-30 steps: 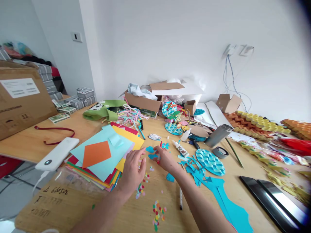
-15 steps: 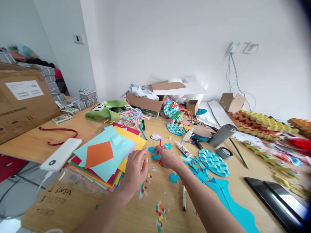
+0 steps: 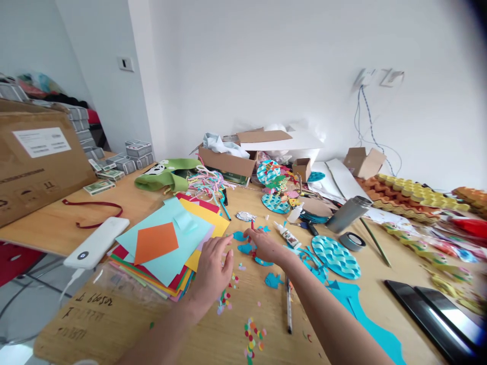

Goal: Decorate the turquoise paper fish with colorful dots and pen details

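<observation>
My right hand [image 3: 265, 245] is closed around a slim red pen [image 3: 252, 224], whose upper end shows above the fingers. Beneath and around that hand lie blue paper fish [image 3: 246, 249], some partly covered by it. Another blue fish [image 3: 273, 280] lies nearer me, beside a white-and-black pen [image 3: 288, 309]. My left hand [image 3: 215, 264] hovers or rests just left of the fish, fingers apart, with nothing in it. Small coloured paper dots [image 3: 253, 334] are scattered on the table between my forearms.
At left, coloured paper sheets [image 3: 155, 243] are stacked near a white power bank [image 3: 97, 243]. To the right are a glue bottle [image 3: 288, 235], a wavy blue oval [image 3: 336, 257], a tape roll [image 3: 352, 241], a steel flask [image 3: 348, 214], blue paper scraps [image 3: 371, 319] and dark tablets [image 3: 429, 317].
My right hand has shifted slightly right, and the red pen is now more hidden by the fingers. More of the fish below shows. My left hand stays nearly where it was.
</observation>
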